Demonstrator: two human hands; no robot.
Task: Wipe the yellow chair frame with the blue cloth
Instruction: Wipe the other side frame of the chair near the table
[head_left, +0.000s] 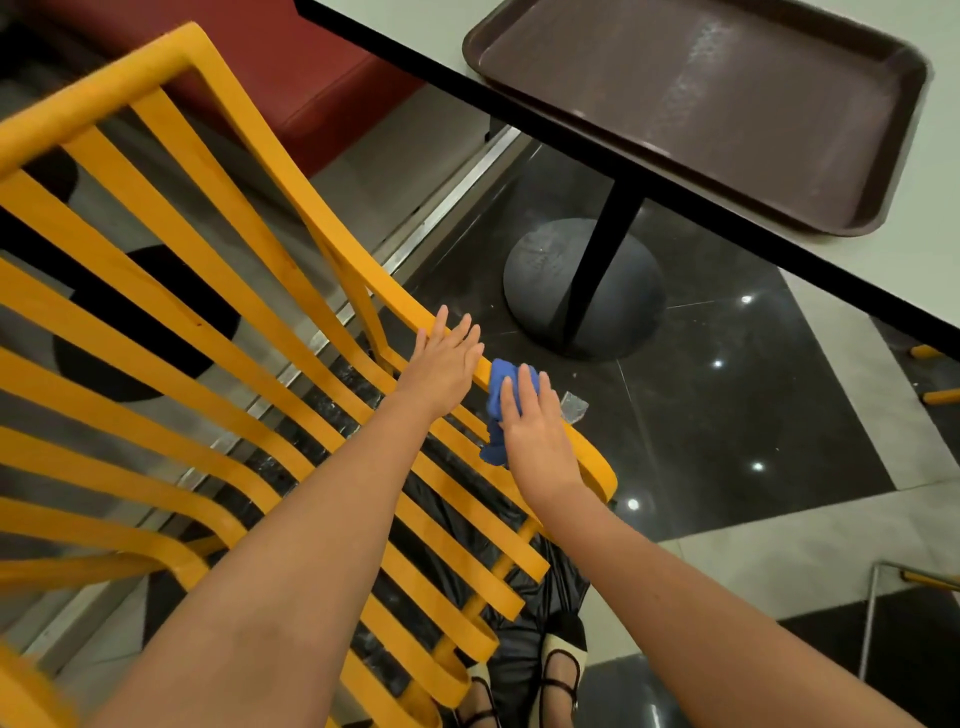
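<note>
The yellow chair frame (218, 291) fills the left and middle of the head view, with long slats running from upper left to lower right. My left hand (444, 364) rests flat on the frame's outer rail, fingers spread, holding nothing. Just to its right, my right hand (530, 415) presses the blue cloth (500, 382) onto the same rail near its rounded end. Part of the cloth hangs below my palm; the rest is hidden under my fingers.
A pale table with a black edge (571, 130) stands at upper right and carries a dark brown tray (857, 218). Its black pedestal base (540, 270) sits on the dark floor beyond the chair. A red seat (291, 62) lies at top left. My shoes (561, 670) show below.
</note>
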